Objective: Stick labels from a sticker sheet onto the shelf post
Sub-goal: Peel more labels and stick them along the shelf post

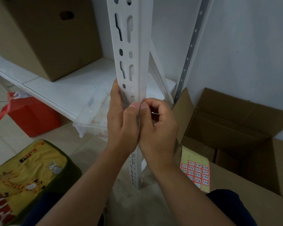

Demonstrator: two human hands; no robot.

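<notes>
Head view: sticker sheet (196, 172) on cardboard box (235, 190), R of shelf post (132, 66).

Both forearms are bare from the bottom edge of the view up to the wrists, with no sleeve, watch, band or ring showing. The left hand (122, 121) and the right hand (157, 126) wear no gloves; the nails are short and unpainted. Dark navy cloth covers both legs, seen at the lower left and lower right corners beneath the arms.
</notes>
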